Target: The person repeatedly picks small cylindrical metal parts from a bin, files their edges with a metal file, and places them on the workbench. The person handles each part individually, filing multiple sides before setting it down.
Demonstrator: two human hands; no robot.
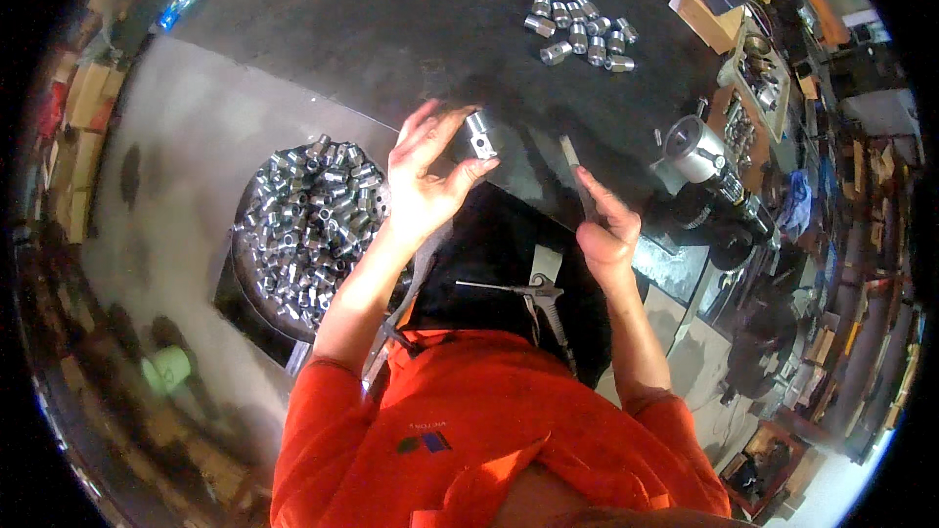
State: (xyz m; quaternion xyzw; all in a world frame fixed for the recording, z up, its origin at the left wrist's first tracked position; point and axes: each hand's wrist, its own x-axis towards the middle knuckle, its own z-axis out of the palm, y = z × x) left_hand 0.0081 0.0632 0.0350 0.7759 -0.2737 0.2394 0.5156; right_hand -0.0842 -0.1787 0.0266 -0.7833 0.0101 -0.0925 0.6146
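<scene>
Between the thumb and fingers of my left hand [427, 171] is a shiny metal fitting [479, 137], held upright with a round hole showing in its side. My right hand [608, 220] is closed around a slim, flat tool [570, 158] with a pale tip, its index finger stretched along it. The tool points away from me and stands apart from the fitting. Its lower part is hidden by the hand, so its exact kind cannot be made out.
A round container [238, 259] heaped with similar metal fittings [318, 220] is at the left. More fittings [587, 31] stand on the dark tabletop [391, 29]. An air blow gun [541, 291] lies near my lap. At right is a cylindrical metal device [696, 152].
</scene>
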